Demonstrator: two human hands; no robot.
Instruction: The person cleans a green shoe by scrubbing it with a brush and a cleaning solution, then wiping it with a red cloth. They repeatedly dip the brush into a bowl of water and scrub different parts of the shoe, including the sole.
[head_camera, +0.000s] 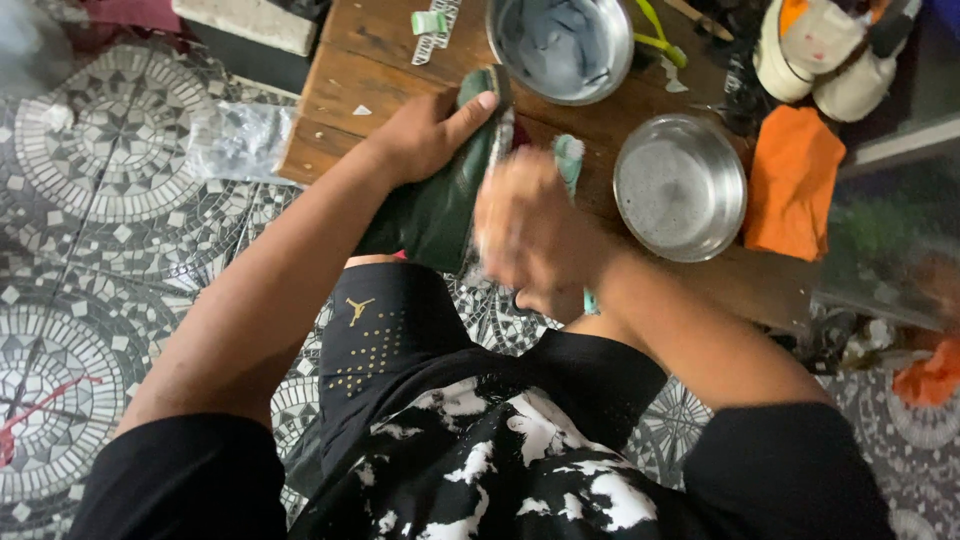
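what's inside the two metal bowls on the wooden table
The upper metal bowl holds murky grey liquid. The lower metal bowl shows only a dull grey bottom; whether it is wet cannot be told.

The left hand (425, 135) grips a dark green shoe (440, 200) on the wooden surface (350, 80), the blurred right hand (530, 235) holding a brush (570, 160) against it.

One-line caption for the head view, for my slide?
Left hand steadies a dark green shoe while the blurred right hand works a brush against it.
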